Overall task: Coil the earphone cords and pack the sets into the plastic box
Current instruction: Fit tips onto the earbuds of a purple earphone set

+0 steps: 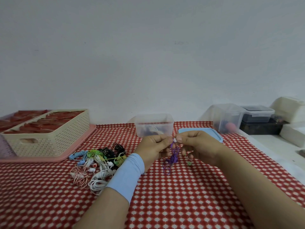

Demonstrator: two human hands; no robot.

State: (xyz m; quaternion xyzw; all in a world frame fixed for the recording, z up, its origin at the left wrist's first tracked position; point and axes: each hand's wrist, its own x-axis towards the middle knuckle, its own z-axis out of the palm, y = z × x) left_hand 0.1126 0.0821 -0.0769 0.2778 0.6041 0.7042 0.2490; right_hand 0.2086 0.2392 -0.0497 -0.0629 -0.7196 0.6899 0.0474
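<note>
Two hands meet mid-table, both pinching the top end of the purple earphone set. Left hand has its fingers curled on the cord; right hand has thumb and forefinger on the pale bud. Cord hangs below in loose tangled loops, down to the checked tablecloth. Plastic box is at 12 o'clock from the hands, open, with cords inside, blurry. Blue lid lies flat at 1 o'clock, partly behind the right hand. Pile of earphone sets, mixed colours, sits at 9 o'clock. Cream basket is at 10 o'clock on a pink tray. Small green bit is at 5 o'clock, can't tell what. Light blue wristband is on the left forearm.
</note>
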